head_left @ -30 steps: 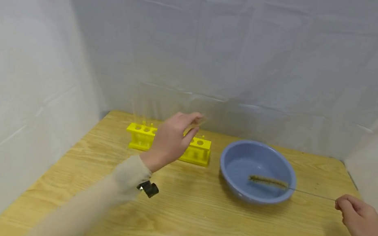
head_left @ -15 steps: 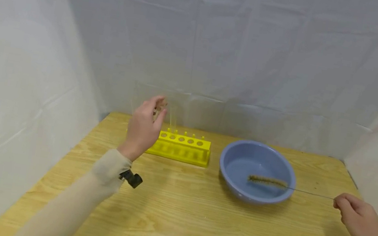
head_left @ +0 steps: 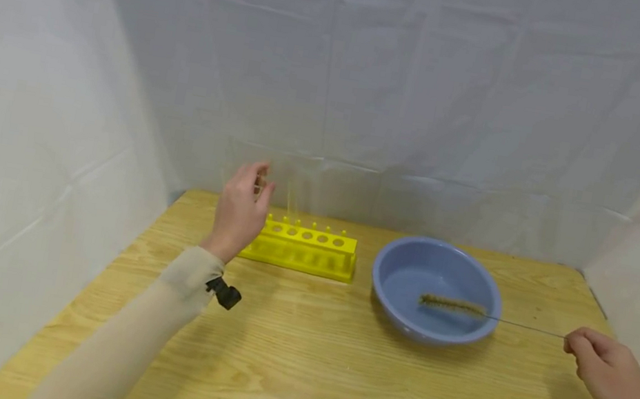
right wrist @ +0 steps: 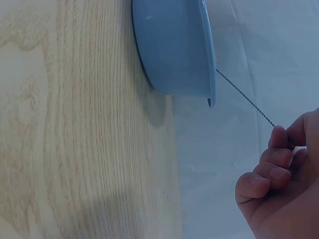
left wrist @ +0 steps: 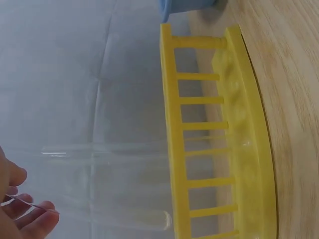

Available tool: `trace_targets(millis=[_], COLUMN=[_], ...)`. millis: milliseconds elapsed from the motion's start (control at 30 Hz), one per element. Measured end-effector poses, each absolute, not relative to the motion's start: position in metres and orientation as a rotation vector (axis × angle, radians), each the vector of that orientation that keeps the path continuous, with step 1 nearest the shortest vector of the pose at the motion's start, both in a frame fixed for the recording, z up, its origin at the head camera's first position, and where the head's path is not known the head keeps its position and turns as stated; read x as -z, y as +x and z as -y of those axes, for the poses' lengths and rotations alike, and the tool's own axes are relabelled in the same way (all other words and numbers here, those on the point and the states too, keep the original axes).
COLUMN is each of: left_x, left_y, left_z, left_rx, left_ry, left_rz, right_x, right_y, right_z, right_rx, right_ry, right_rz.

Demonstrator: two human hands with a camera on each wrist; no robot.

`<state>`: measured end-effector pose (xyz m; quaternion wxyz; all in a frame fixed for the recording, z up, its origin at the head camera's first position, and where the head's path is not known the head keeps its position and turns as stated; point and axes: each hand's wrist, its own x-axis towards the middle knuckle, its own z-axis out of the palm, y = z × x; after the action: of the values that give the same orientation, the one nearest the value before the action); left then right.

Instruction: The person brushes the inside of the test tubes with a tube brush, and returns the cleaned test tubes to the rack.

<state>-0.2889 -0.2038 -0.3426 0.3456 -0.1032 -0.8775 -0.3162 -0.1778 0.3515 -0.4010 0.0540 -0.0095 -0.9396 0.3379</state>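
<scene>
My left hand [head_left: 238, 211] is above the left end of a yellow test tube rack [head_left: 297, 264]. Its fingers [left wrist: 42, 219] hold a clear glass test tube [left wrist: 124, 215] near the mouth, and the tube's rounded bottom is right at the rack's top plate [left wrist: 173, 129]. Another clear tube [left wrist: 119, 152] stands in the rack beside it. At the right, my right hand [head_left: 612, 375] pinches the thin twisted wire handle [right wrist: 246, 98] of a test tube brush [head_left: 454, 306]. The brush's brown bristles lie over the inside of a blue basin [head_left: 431, 333].
The basin stands right of the rack on a wood-grain table [head_left: 330, 375]. Whitish plastic sheeting [head_left: 364, 81] rises behind the table and along both sides. Several holes of the rack, toward its right end, have no tubes in them.
My left hand has moved left, from over the middle of the rack to its left end, then shifted only slightly. The right hand and the brush have stayed nearly still.
</scene>
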Motion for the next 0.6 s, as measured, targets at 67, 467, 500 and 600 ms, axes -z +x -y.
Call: trace_targets(millis=[67, 467, 500, 600], left_x=[0.345, 0.348, 0.348, 0.349], left_y=[-0.292, -0.3, -0.3, -0.301], left_z=[0.205, 0.209, 0.209, 0.209], left_rx=[0.821, 0.735, 0.722, 0.686], left_ry=[-0.266, -0.157, -0.132, -0.055], left_rz=[2.282, 2.335, 2.339, 2.355], right_x=[0.401, 0.398, 0.398, 0.399], right_y=[-0.179, -0.18, -0.18, -0.18], right_z=[-0.352, -0.348, -0.348, -0.348], right_rx=[-1.023, -1.029, -1.031, -1.027], right_ry=[-0.035, -0.042, -0.038, -0.029], right_rz=[2.861, 2.86, 2.855, 2.846])
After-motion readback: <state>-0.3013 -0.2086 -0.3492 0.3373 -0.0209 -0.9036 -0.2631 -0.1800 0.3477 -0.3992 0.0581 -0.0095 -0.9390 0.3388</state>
